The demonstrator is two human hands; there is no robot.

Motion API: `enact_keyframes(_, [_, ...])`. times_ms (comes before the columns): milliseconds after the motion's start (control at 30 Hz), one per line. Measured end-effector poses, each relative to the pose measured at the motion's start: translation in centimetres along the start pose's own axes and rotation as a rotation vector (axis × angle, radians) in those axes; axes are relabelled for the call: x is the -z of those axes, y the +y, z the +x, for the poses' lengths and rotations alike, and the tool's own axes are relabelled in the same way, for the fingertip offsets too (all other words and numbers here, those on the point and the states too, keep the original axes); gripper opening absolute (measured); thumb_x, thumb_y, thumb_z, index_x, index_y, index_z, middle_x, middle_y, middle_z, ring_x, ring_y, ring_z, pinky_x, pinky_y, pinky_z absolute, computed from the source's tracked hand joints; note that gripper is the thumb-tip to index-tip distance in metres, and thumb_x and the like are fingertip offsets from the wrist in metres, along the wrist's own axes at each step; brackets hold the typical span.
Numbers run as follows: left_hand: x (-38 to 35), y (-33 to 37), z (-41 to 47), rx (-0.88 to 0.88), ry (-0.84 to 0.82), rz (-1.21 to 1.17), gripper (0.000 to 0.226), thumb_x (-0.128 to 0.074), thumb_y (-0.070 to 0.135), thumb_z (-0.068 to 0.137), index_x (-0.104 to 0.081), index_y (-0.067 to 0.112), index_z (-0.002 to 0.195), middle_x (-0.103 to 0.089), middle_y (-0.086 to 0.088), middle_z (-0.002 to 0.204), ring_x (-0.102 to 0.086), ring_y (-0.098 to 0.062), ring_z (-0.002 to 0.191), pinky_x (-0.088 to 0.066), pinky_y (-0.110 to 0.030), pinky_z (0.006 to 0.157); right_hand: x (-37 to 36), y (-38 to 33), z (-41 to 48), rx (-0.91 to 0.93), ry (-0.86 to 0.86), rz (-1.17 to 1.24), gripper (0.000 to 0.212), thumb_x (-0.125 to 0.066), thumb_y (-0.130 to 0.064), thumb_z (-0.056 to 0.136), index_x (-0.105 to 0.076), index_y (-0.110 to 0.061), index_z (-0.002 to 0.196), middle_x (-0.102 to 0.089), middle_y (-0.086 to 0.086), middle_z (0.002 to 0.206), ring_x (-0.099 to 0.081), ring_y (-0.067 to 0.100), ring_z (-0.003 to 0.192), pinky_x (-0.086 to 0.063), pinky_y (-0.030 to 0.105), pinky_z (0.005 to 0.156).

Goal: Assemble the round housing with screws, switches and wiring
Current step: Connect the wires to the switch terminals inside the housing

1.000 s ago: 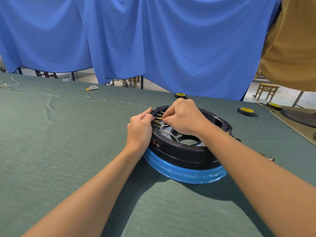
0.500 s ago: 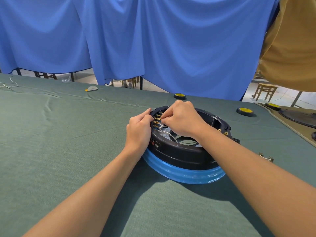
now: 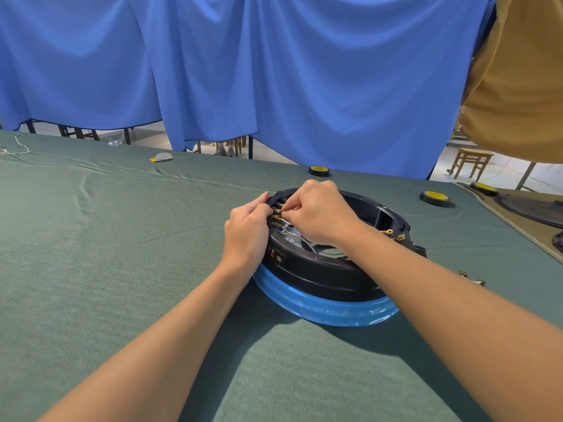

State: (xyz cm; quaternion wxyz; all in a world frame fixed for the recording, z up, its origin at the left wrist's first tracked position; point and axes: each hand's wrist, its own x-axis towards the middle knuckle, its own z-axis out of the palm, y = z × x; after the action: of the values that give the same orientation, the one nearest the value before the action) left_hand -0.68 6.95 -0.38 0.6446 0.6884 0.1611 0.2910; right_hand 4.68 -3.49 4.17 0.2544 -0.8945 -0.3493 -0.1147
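The housing (image 3: 320,271) sits mid-desk (image 3: 122,245); my left hand (image 3: 246,236) clamps its grip on the left rim, steadying it, I judge; my right hand (image 3: 320,217) pinches a wire (image 3: 288,232) against the terminals (image 3: 277,212).

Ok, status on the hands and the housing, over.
Left hand grips housing rim. Right hand pinches a brass terminal inside. Nothing in the way.

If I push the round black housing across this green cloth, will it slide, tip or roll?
Likely drags, not glides: the round housing sits flat on its blue wrapped rim on the felt-like green cloth. Tipping or rolling seems unlikely: it is low and wide.
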Motion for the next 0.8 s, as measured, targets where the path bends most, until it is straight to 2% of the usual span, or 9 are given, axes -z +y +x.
enact_keyframes(133, [0.00,0.11,-0.12,-0.001,-0.012,-0.007,0.043,-0.049,0.016,0.089,-0.061,0.016,0.130,-0.065,-0.003,0.127,-0.059,-0.022,0.117,-0.044,-0.046,0.104,0.30,0.39,-0.19,-0.029,0.034,0.011,0.020,-0.060,-0.012,0.089,-0.080,-0.015,0.090,-0.073,0.004,0.087,-0.062,0.018,0.082,-0.056,0.033,0.075])
enact_keyframes(300, [0.06,0.18,-0.33,-0.005,-0.016,0.004,0.047,-0.049,0.020,0.085,-0.061,0.016,0.131,-0.065,-0.003,0.127,-0.059,-0.022,0.116,-0.044,-0.047,0.104,0.37,0.36,-0.28,-0.057,0.022,0.029,0.020,-0.060,-0.012,0.088,-0.079,-0.016,0.089,-0.074,0.003,0.090,-0.062,0.017,0.086,-0.054,0.031,0.078])
enact_keyframes(400, [0.12,0.25,-0.42,-0.007,-0.016,0.011,0.047,-0.049,0.019,0.086,-0.061,0.017,0.131,-0.065,-0.002,0.127,-0.060,-0.021,0.114,-0.045,-0.047,0.103,0.49,0.47,-0.23,-0.098,0.025,0.070,0.019,-0.062,-0.013,0.088,-0.080,-0.019,0.089,-0.073,0.001,0.092,-0.056,0.016,0.093,-0.045,0.028,0.078])
enact_keyframes(500, [0.07,0.22,-0.30,-0.002,-0.015,0.015,0.043,-0.049,0.016,0.091,-0.061,0.017,0.131,-0.066,-0.003,0.125,-0.061,-0.023,0.111,-0.046,-0.049,0.102,0.57,0.51,-0.23,-0.120,0.028,0.108,0.016,-0.064,-0.015,0.088,-0.079,-0.019,0.089,-0.073,-0.001,0.091,-0.054,0.013,0.091,-0.040,0.025,0.076])
enact_keyframes(567, [0.07,0.16,-0.27,0.000,-0.011,0.017,0.043,-0.048,0.016,0.091,-0.060,0.017,0.132,-0.066,-0.004,0.125,-0.061,-0.023,0.111,-0.046,-0.049,0.102,0.51,0.44,-0.17,-0.125,0.019,0.123,0.015,-0.065,-0.016,0.088,-0.079,-0.019,0.090,-0.073,-0.001,0.089,-0.058,0.015,0.094,-0.044,0.026,0.076])
enact_keyframes(633, [0.08,0.17,-0.34,0.006,-0.009,0.014,0.043,-0.049,0.016,0.091,-0.061,0.018,0.131,-0.067,-0.003,0.124,-0.062,-0.022,0.109,-0.046,-0.048,0.101,0.44,0.37,-0.12,-0.128,0.012,0.114,0.015,-0.064,-0.015,0.089,-0.079,-0.017,0.090,-0.072,0.000,0.088,-0.058,0.019,0.102,-0.049,0.032,0.084])
enact_keyframes(733, [0.06,0.30,-0.45,0.010,-0.011,0.012,0.046,-0.049,0.020,0.087,-0.061,0.018,0.130,-0.067,-0.003,0.124,-0.061,-0.022,0.113,-0.045,-0.048,0.103,0.38,0.30,-0.09,-0.132,0.003,0.109,0.015,-0.065,-0.017,0.089,-0.079,-0.017,0.091,-0.065,-0.003,0.078,-0.056,0.021,0.107,-0.050,0.035,0.088])
enact_keyframes(800, [0.03,0.32,-0.45,0.012,-0.012,0.008,0.051,-0.048,0.024,0.081,-0.062,0.019,0.130,-0.067,-0.003,0.124,-0.061,-0.023,0.113,-0.045,-0.048,0.103,0.33,0.23,-0.07,-0.139,-0.007,0.122,0.014,-0.065,-0.017,0.089,-0.079,-0.018,0.090,-0.064,-0.003,0.078,-0.055,0.022,0.108,-0.050,0.037,0.089])
